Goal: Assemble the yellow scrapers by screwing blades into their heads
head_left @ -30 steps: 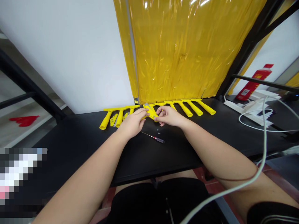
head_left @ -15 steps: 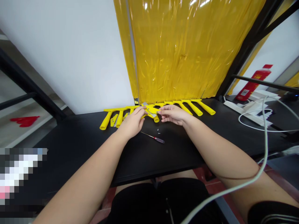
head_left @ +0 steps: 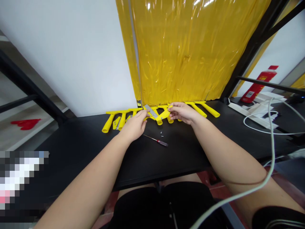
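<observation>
Slanting between the two hands near the table's (head_left: 176, 159) far edge, a grey blade (head_left: 151, 112) lies along a yellow holder (head_left: 152, 117). Bent fingers of the left hand (head_left: 137, 124) grasp the holder from its left side. Fingertips of the right hand (head_left: 183, 113) pinch a yellow plate (head_left: 164, 115), tilted, its lower end close to the blade; whether they touch, I cannot tell. Nearer the person lie two small screws (head_left: 162, 136), then a screwdriver (head_left: 157, 141). Yellow handles (head_left: 108, 123) line the far edge, before a yellow curtain (head_left: 186, 57).
</observation>
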The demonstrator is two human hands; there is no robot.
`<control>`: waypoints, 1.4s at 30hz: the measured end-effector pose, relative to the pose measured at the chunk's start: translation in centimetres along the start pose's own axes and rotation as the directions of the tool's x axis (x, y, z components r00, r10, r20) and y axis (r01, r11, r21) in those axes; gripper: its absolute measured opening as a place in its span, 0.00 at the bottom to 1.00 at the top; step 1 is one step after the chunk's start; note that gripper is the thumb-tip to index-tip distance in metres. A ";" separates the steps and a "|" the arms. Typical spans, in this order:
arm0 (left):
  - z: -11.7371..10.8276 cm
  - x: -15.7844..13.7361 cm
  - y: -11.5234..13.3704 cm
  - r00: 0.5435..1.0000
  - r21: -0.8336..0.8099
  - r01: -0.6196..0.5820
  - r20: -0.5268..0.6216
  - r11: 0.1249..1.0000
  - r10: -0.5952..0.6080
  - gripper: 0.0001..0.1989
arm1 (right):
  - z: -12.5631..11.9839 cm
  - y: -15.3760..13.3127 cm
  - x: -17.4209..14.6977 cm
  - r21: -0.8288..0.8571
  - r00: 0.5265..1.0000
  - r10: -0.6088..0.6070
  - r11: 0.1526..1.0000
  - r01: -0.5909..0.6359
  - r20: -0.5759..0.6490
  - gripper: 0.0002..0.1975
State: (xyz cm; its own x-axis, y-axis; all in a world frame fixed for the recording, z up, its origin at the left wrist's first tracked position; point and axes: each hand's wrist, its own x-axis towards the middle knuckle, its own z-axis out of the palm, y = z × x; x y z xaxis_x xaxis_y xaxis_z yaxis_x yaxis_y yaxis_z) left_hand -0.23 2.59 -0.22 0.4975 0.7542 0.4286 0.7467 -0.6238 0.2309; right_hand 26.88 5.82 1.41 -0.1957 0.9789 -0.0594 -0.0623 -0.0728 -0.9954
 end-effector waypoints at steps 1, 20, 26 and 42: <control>0.0 0.0 0.0 1.000 -0.001 0.003 0.002 1.000 -0.003 0.16 | -0.2 0.0 0.0 -0.051 1.000 -0.012 0.999 0.012 0.001 0.08; -0.3 -0.1 0.0 0.999 0.005 0.031 0.021 1.000 -0.031 0.15 | -1.0 0.8 0.3 -0.217 0.994 -0.014 0.976 0.037 0.109 0.10; -0.3 0.0 -0.1 0.999 -0.010 0.031 0.024 0.999 -0.031 0.15 | -1.1 0.9 0.3 -0.340 0.995 0.044 0.940 -0.011 0.089 0.12; -0.4 -0.1 0.2 0.999 -0.015 -0.010 0.048 1.000 0.011 0.15 | -1.7 1.0 0.1 -0.725 0.971 0.215 0.685 -0.069 0.110 0.07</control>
State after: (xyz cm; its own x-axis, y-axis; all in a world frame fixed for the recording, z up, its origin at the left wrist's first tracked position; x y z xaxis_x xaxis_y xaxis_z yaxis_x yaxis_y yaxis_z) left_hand -0.35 2.33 0.11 0.5265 0.7563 0.3883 0.7350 -0.6344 0.2392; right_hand 28.41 6.19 0.26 -0.3106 0.9135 -0.2629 0.6807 0.0207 -0.7323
